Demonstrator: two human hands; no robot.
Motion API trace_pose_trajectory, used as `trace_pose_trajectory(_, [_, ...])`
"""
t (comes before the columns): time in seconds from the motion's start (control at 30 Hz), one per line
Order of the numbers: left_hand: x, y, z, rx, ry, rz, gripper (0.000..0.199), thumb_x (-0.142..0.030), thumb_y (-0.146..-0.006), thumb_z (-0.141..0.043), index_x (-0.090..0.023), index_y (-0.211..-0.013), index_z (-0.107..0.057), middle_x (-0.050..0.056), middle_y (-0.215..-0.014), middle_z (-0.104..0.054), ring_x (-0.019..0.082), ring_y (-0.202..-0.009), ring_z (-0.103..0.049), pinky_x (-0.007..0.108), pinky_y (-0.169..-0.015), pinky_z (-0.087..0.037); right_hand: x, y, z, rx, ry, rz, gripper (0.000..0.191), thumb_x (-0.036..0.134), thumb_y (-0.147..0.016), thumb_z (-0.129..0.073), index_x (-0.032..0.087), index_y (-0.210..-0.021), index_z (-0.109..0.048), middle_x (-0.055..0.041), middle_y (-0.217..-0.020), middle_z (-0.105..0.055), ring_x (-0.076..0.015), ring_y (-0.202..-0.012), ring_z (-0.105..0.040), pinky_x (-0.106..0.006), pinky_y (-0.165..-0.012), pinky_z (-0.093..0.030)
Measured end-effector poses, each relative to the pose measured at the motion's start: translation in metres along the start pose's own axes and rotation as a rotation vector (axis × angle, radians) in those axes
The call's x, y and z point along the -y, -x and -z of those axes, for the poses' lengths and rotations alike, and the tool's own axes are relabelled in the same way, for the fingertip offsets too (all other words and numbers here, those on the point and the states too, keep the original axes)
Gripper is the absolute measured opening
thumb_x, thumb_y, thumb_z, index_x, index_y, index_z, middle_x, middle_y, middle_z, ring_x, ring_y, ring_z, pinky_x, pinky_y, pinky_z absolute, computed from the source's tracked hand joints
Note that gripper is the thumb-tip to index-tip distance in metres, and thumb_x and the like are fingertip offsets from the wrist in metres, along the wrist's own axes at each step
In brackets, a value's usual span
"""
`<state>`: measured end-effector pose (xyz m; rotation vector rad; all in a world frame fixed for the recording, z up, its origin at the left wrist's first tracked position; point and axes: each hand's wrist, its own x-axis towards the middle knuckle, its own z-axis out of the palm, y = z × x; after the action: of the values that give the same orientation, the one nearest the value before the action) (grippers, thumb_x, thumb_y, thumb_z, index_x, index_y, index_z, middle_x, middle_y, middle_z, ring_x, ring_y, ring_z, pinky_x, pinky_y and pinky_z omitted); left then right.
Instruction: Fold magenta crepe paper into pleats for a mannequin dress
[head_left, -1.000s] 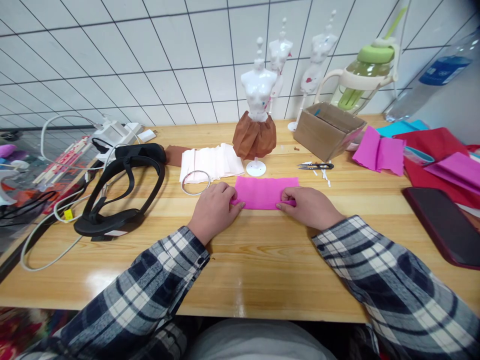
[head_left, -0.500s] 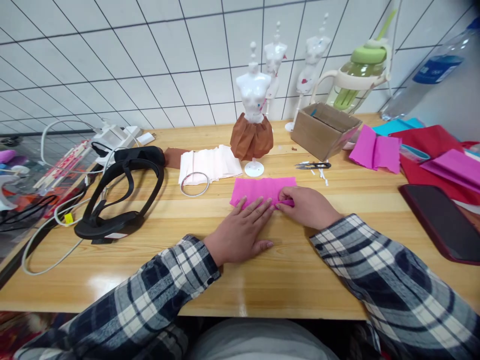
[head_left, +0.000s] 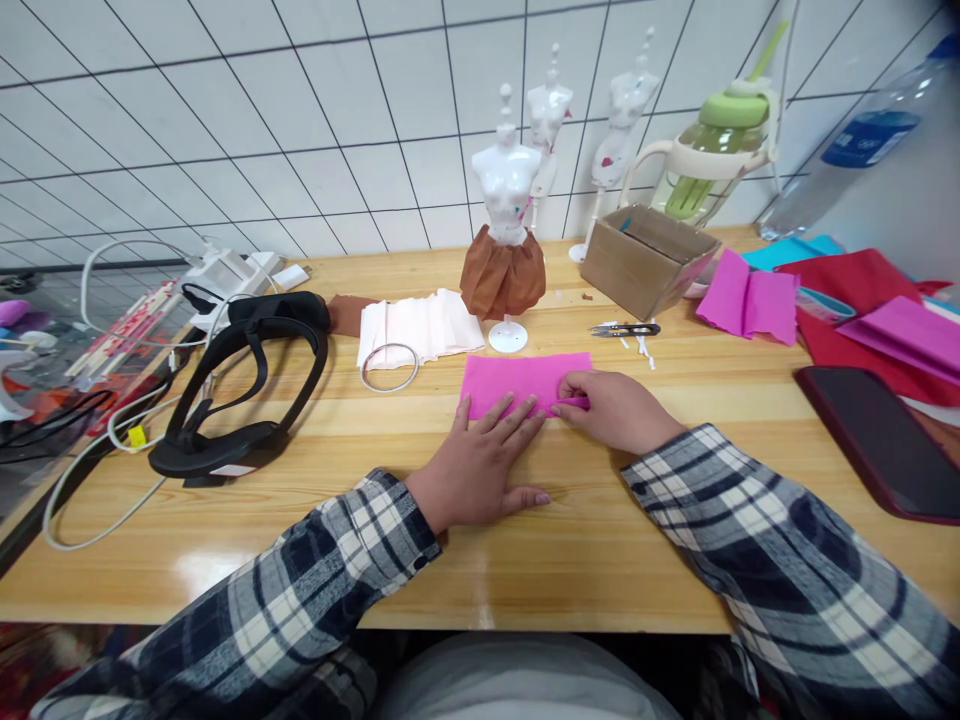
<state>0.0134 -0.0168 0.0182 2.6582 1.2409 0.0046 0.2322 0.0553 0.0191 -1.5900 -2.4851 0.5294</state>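
A rectangle of magenta crepe paper (head_left: 517,375) lies flat on the wooden table in front of me. My left hand (head_left: 484,455) rests palm down with fingers spread, its fingertips pressing on the sheet's near edge. At the near right corner my right hand (head_left: 615,408) pinches the same paper between thumb and bent fingers, and a small bit of it is lifted or folded there. Just beyond the sheet stands a white mini dress form (head_left: 507,180) wearing a puffy brown skirt (head_left: 504,275).
Left of the sheet are a metal ring (head_left: 390,368), pleated pale paper (head_left: 431,325) and a black headset strap (head_left: 251,400). Thread snips (head_left: 634,329), a cardboard box (head_left: 637,265), a phone (head_left: 885,440) and coloured paper (head_left: 847,290) lie to the right. A tiled wall (head_left: 337,130) stands behind.
The fingers of my left hand have spread wider along the paper's near edge, and the sheet looks smoother. My right hand keeps its pinch in nearly the same spot.
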Motion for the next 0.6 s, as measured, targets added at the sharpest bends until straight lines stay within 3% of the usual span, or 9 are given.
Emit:
trace_pose_trajectory(0.2, [0.001,-0.001,-0.002,-0.003,0.002,0.041,0.091,-0.074,-0.086,-0.031,-0.015,-0.153,-0.014,0.018,-0.16,-0.012,0.033,-0.148,-0.015,0.061,-0.114,-0.013,0.0,0.001,0.0,-0.005,-0.004,0.003,0.014,0.035,-0.083,-0.058,0.023,-0.083,-0.062,-0.0008,-0.078,-0.067,-0.016,-0.071,-0.056,-0.026,-0.06,-0.032])
trace_pose_trajectory(0.5, [0.005,0.009,0.002,-0.049,-0.054,0.145,0.072,-0.061,-0.094,-0.032,-0.021,-0.153,-0.018,0.016,-0.159,-0.02,0.034,-0.146,-0.02,0.071,-0.11,-0.007,-0.004,0.0,0.003,0.013,0.04,0.048,0.012,0.033,-0.084,-0.057,0.022,-0.084,-0.062,-0.0018,-0.08,-0.067,-0.0171,-0.072,-0.055,-0.027,-0.06,-0.03])
trace_pose_trajectory(0.6, [0.009,0.014,0.004,-0.024,-0.089,0.193,0.069,-0.058,-0.095,-0.032,-0.021,-0.152,-0.02,0.016,-0.159,-0.018,0.035,-0.145,-0.022,0.074,-0.108,-0.01,-0.004,0.0,0.004,0.012,0.044,0.056,0.011,0.033,-0.084,-0.058,0.022,-0.083,-0.061,-0.0021,-0.081,-0.067,-0.0171,-0.072,-0.055,-0.028,-0.06,-0.03])
